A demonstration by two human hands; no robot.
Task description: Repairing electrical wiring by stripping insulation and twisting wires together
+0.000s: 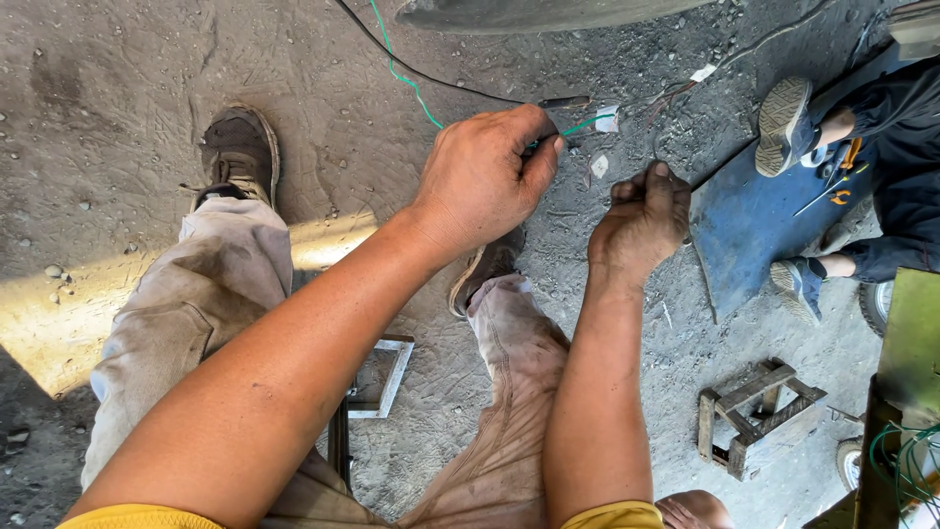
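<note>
Ground (117,59): rough grey dirt with small stones lies under you; a patch of sunlight falls at the left beside your leg.
Your legs (196,294): you have dusty pale trousers and worn shoes, one foot forward at the upper left, the other under your left hand.
Blue board (754,225): it lies flat on the ground to the right, just beyond your right hand; another person's shoes and dark trouser legs rest on and beside it.
Wooden block (754,416): a small slatted stool or crate sits at the lower right, well apart from your hands.
Left hand (485,181): your fingers are curled shut, with thumb and fingertips pinching the green wire (411,83) at the right edge of your hand.
Right hand (641,220): it is clenched in a fist, knuckles up; I cannot tell what is held inside it.
Green wire: it runs from the top of the view down into your left fingertips, then on to a small white tag (607,120) just beyond them.
Black wire (441,83): it runs beside the green one, passing above your left hand.
</note>
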